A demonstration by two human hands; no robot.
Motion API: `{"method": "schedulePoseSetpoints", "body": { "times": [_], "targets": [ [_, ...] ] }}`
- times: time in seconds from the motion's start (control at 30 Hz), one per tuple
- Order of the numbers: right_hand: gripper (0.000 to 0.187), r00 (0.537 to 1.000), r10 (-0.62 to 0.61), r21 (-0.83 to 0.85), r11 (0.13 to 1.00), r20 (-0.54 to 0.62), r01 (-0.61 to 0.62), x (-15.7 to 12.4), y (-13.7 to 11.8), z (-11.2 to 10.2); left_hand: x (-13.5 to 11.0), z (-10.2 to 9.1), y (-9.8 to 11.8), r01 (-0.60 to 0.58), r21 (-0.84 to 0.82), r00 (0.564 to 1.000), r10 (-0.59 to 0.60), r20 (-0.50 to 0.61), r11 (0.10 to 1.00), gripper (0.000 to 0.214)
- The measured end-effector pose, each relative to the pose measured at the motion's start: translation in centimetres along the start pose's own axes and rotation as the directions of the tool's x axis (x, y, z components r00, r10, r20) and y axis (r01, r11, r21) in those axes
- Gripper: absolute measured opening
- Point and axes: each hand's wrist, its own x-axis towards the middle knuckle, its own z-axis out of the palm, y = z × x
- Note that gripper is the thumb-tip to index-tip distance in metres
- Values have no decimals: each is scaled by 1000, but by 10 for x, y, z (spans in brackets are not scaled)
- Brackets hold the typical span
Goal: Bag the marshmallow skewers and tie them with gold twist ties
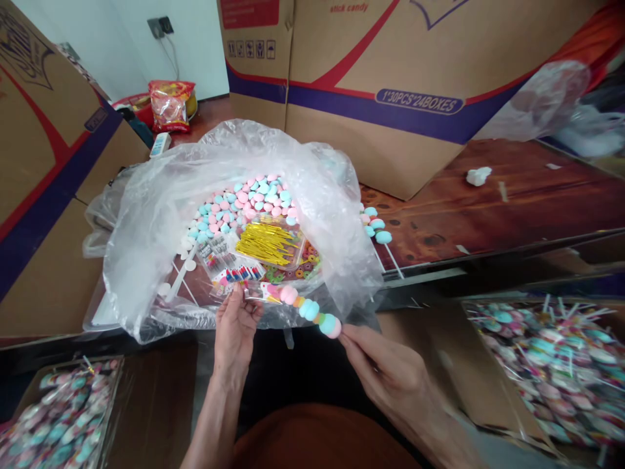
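Observation:
My right hand pinches the lower end of a marshmallow candy stick, strung with pink and blue pieces and small orange and green ones between. The stick slants up to the left. Its far end meets a clear plastic sleeve, which my left hand grips between thumb and fingers. How far the candy sits inside the sleeve, I cannot tell. Just beyond my hands, a tray of gold twist ties lies by printed cards, ring-shaped gummies and loose pink and blue marshmallows.
A crumpled clear plastic bag surrounds the supplies. Large cardboard cartons stand behind and to the left. Finished-looking candy sticks lie at the bag's right. Boxes of wrapped candy flank me below the table.

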Motion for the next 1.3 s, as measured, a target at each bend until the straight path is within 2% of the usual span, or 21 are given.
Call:
{"method": "schedulePoseSetpoints", "body": {
  "times": [0.1, 0.2, 0.3, 0.4, 0.47, 0.53, 0.63, 0.7, 0.83, 0.93, 1.07, 1.2, 1.23, 1.3],
  "targets": [
    [20, 995, -92, -91, 992, -29, 89, -2, 1, 2, -3, 1, -2, -130, 72, 992, 130, 5, 989, 33],
    [20, 990, -140, -142, 980, -9, 138, -3, -1, 2, -4, 2, -3, -233, 136, 972, 236, -4, 963, 34],
    [21, 990, -143, -150, 978, -1, 142, -4, -4, 1, -4, 1, -5, -266, 161, 962, 273, -27, 951, 32],
    [25, 993, -118, -98, 988, 17, 119, -5, -2, 2, -2, 0, -5, -258, 151, 965, 263, -17, 954, 31],
    [25, 997, -53, -12, 998, 48, 54, -6, 2, 4, 1, -2, -4, -236, 123, 972, 236, 8, 964, 31],
    [24, 993, 66, 107, 991, 95, -76, -8, 7, 7, 4, -4, -3, -193, 114, 981, 188, 51, 975, 31],
    [22, 957, 238, 236, 933, 166, -273, -9, 10, 13, 6, -4, -2, -154, 195, 983, 130, 130, 969, 33],
    [23, 950, 266, 274, 913, 165, -303, -9, 10, 18, 5, -3, -4, -166, 259, 978, 125, 167, 952, 35],
    [21, 966, 236, 301, 918, 108, -258, -8, 6, 29, 0, 2, -9, -155, 253, 975, 106, 198, 955, 37],
    [22, 982, 179, 242, 952, 65, -190, -8, 5, 36, -3, 4, -10, -140, 212, 979, 102, 179, 967, 37],
    [26, 1000, 1, 39, 999, -13, -1, -7, 4, 42, -8, 7, -13, -135, 272, 975, 79, 208, 953, 39],
    [23, 993, -115, -162, 981, -21, 110, -1, -1, 47, -15, 11, -19, -102, 256, 977, 49, 206, 961, 42],
    [23, 994, -112, -139, 984, -17, 109, 1, -2, 49, -16, 12, -20, -89, 235, 978, 40, 206, 968, 42],
    [25, 1000, -27, 18, 999, 11, 27, 3, -6, 51, -17, 13, -22, -63, 196, 977, 20, 214, 979, 41]
  ]
}}
